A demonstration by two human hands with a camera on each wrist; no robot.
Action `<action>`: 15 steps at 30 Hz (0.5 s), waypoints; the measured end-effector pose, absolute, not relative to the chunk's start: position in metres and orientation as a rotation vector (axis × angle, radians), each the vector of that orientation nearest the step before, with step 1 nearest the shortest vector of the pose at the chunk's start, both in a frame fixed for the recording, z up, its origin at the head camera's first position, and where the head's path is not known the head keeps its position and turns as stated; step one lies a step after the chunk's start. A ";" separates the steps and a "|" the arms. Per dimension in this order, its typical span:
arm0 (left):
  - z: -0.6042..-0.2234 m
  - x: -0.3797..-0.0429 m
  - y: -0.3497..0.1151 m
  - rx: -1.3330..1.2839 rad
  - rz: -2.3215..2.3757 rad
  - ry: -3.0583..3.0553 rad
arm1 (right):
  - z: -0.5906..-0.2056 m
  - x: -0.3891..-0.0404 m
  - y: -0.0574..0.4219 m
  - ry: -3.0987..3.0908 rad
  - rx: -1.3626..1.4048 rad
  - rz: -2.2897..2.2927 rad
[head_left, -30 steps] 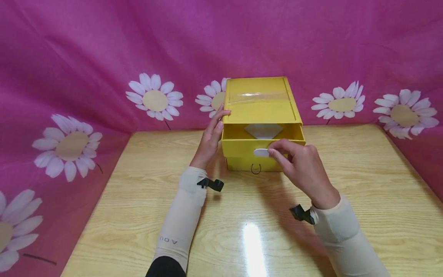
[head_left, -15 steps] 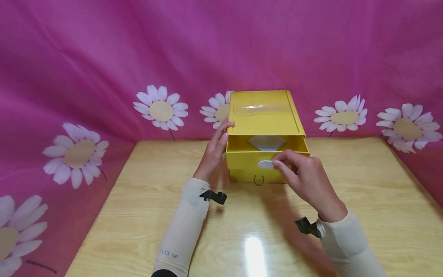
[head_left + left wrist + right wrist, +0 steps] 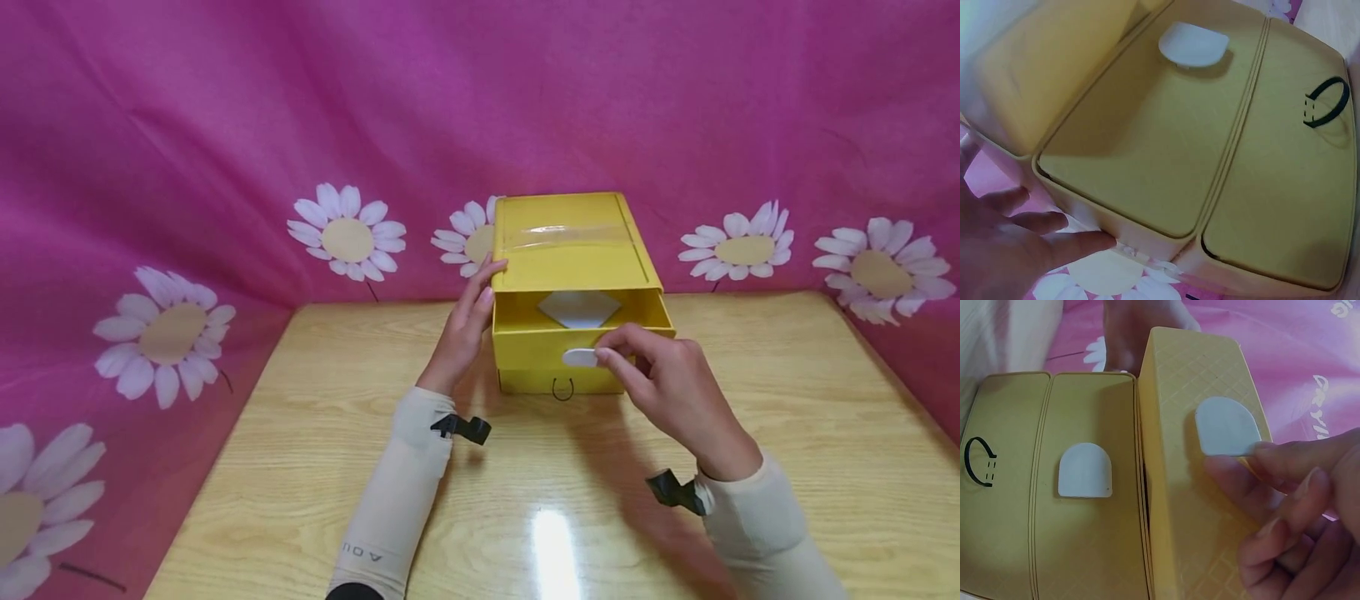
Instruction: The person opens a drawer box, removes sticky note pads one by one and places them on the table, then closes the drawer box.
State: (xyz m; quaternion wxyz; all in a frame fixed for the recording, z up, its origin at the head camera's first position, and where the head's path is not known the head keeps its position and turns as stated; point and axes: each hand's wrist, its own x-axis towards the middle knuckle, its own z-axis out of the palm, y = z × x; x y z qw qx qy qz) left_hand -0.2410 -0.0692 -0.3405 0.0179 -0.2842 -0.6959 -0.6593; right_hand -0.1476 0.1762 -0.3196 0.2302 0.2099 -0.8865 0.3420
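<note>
Firstly, right hand [image 3: 675,396]: thumb and forefinger pinch the straight edge of a white tab handle [image 3: 1229,428] — the other fingers are bent in toward the palm.
White tab handle: on the front of the top drawer [image 3: 525,350], its rounded end pointing away from the right hand, toward the left.
Top drawer: pulled partway out of a yellow drawer cabinet [image 3: 585,271], jutting beyond the fronts below; a pale angular patch [image 3: 580,308] shows inside, too indistinct to name.
Left hand [image 3: 459,337]: beside the cabinet's left wall, fingers spread and fairly straight, one fingertip at the edge of the top.
Cabinet top: crossed by a strip of clear tape [image 3: 562,237] with a bright glint on it.
Middle drawer [image 3: 1088,544]: flush in its slot, bearing a second white tab [image 3: 1085,472].
Bottom drawer [image 3: 1279,187]: also flush, with a black loop [image 3: 967,460] next to short dashed marks.
Forearms: in light sleeves [image 3: 393,483], a black bracket [image 3: 468,429] at each wrist; lettering shows on the left sleeve.
Desk [image 3: 285,467]: light wood grain under the cabinet, with white glare between the forearms.
Backdrop: pink cloth [image 3: 600,100] behind and at the sides — printed with white daisies [image 3: 347,239].
</note>
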 end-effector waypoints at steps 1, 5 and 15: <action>-0.340 -0.241 -0.069 -0.888 -2.064 -2.157 | -0.320 -0.147 0.177 -2.440 0.575 0.936; -0.339 -0.242 -0.069 -0.900 -2.099 -2.145 | -0.319 -0.144 0.176 -2.430 0.574 0.936; -0.341 -0.241 -0.070 -0.882 -2.112 -2.149 | -0.319 -0.137 0.175 -2.432 0.587 0.923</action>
